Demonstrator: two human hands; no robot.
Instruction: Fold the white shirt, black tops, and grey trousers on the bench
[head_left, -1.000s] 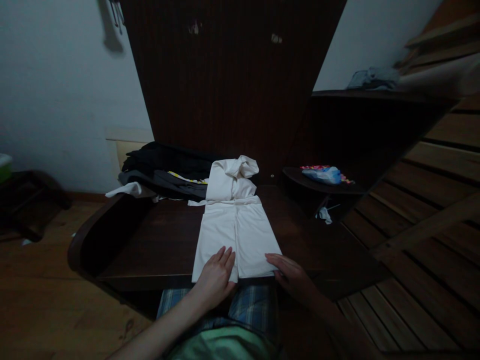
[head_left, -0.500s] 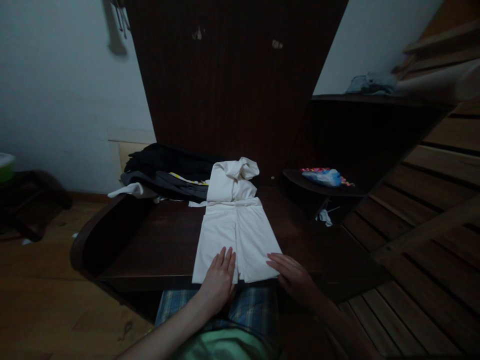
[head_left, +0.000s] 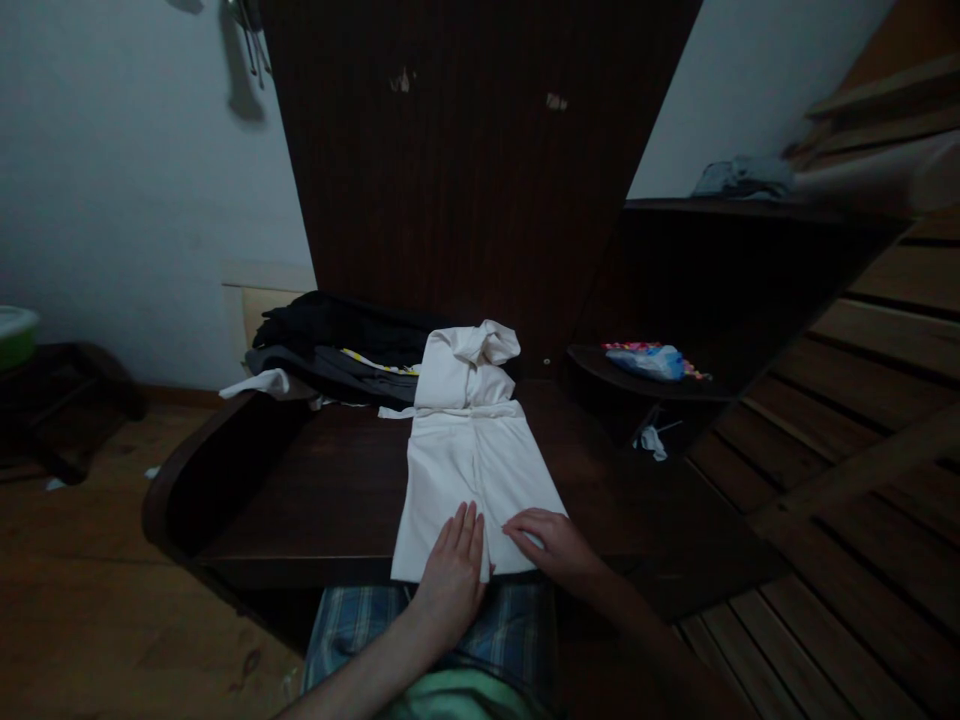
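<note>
A white cloth garment (head_left: 444, 462) with a seam across its waist lies lengthwise on the dark wooden desk top (head_left: 330, 500). Its upper part is folded and bunched, and a thin strap pokes out to the left. My left hand (head_left: 454, 560) rests flat on the lower part near the desk's front edge, fingers stretched out. On the lower right part of the garment lies my right hand (head_left: 551, 543), fingers extended and slightly bent, thumb apart. Nothing shows in its grasp.
Dark clothes (head_left: 341, 325) are heaped at the back left, with a white cloth end (head_left: 262, 383) over the desk's curved side. A blue and white plastic bag (head_left: 652, 362) sits on a small shelf at right. Wooden slats (head_left: 862, 430) stand beyond.
My right hand has moved left from the garment's right edge onto its lower part. My left hand has shifted slightly right. The loose fold edge at the middle looks flatter now.
</note>
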